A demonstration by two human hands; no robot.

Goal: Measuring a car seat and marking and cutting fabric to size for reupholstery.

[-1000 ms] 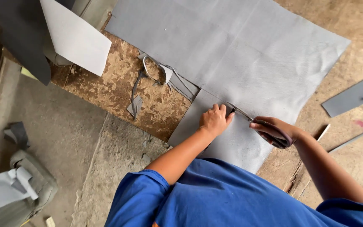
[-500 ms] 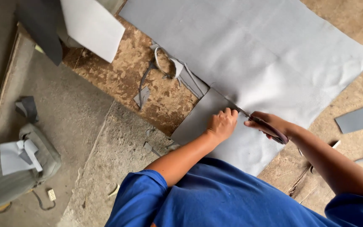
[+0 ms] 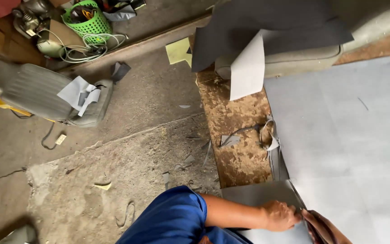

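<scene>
— What differs from half a second ago?

— The view has swung left and up. The big grey sheet (image 3: 339, 149), which filled the middle of the picture, now lies along the right side, and both hands have slid down to the bottom edge. Much more of the concrete floor (image 3: 127, 135) shows, along with a grey car seat (image 3: 41, 92) lying on its side at the left.

— Any containers?

— One: a green plastic basket (image 3: 84, 20) at the top left. It holds dark odds and ends with something orange among them; I cannot tell what they are. A loop of pale cable (image 3: 91, 45) lies just beside it.

— Where are the hands?

— The left hand (image 3: 280, 215), on a bare forearm coming out of a blue sleeve (image 3: 172, 219), rests knuckles-up with fingers curled, pressing down on a darker grey piece (image 3: 260, 193) at the sheet's near edge. The right hand (image 3: 323, 227) is just beside it, almost touching, closed around a dark scissors handle (image 3: 314, 231); the frame cuts it off, so the blades stay out of sight.

— And the sheet relative to them?

— It spreads flat over the wooden board (image 3: 240, 144), running up and to the right from the hands, with grey offcut strips (image 3: 267, 135) curled along its left border.
</scene>
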